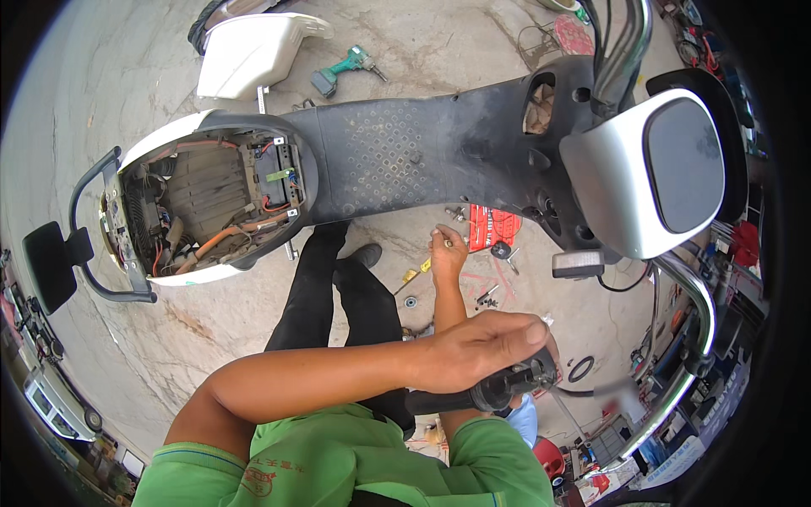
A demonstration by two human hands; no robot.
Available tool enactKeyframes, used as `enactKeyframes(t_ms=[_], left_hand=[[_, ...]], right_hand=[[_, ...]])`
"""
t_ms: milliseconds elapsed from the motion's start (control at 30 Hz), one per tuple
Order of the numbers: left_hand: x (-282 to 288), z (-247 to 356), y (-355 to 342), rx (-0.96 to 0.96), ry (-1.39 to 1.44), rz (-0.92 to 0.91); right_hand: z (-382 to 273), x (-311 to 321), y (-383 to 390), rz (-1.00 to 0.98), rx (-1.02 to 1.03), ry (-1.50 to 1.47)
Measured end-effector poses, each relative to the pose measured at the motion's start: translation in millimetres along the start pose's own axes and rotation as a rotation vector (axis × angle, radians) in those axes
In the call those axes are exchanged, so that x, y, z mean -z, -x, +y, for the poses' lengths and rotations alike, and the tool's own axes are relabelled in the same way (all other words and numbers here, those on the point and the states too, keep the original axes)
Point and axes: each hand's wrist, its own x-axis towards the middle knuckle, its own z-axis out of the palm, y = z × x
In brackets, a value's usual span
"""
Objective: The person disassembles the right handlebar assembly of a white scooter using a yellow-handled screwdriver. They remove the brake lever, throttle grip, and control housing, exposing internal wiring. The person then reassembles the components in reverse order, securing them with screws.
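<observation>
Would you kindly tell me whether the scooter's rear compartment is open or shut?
The rear compartment is open; an orange cable shows inside, uncovered.

Drill (342,72) behind scooter footboard (380,160), tool case (508,226) before it.

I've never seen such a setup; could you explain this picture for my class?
This is no robot but a person working bare-handed. The picture looks down from a wide fisheye camera on their head. A scooter stands across the view with its rear compartment open. The left hand curls over a black handlebar control. The right hand, lower down, seems to pinch something too small to name. On the floor lie a red tool case, a green drill and a white panel.
</observation>
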Motion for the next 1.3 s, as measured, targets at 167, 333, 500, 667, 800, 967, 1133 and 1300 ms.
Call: enactKeyframes(t_ms=[167, 333, 500, 667, 800, 967, 1133, 1300], left_hand=[[-54.9, -2.8, 15.0, -0.032, 0.014, 0.385], [-105.8, 1.6, 17.7, -0.042, -0.154, 0.535], [-122.3, -4.8, 23.5, -0.123, -0.305, 0.479], [-139.1, -14.1, 26.1, -0.179, -0.281, 0.525], [-139.9, -21.6, 31.9, -0.188, -0.266, 0.524], [-126.3, -26.7, 39.8, -0.187, -0.264, 0.514], [-126.4, -22.9, 42.7, -0.193, -0.251, 0.519], [-123.9, -20.1, 46.1, -0.192, -0.197, 0.544]], right_hand=[[-130.9, 111.8, 117.6, 0.056, -0.150, -0.162], [-290.2, 168.8, 211.3, 0.177, 0.302, -0.177], [-394.3, 179.6, 252.5, 0.100, 0.612, 0.014], [-403.6, 177.9, 255.2, 0.056, 0.651, 0.138], [-402.8, 183.4, 253.6, -0.079, 0.582, 0.072], [-397.2, 182.7, 246.6, -0.189, 0.542, 0.042], [-399.8, 177.6, 243.6, -0.202, 0.609, 0.096], [-404.5, 174.0, 239.6, -0.280, 0.515, 0.067]])
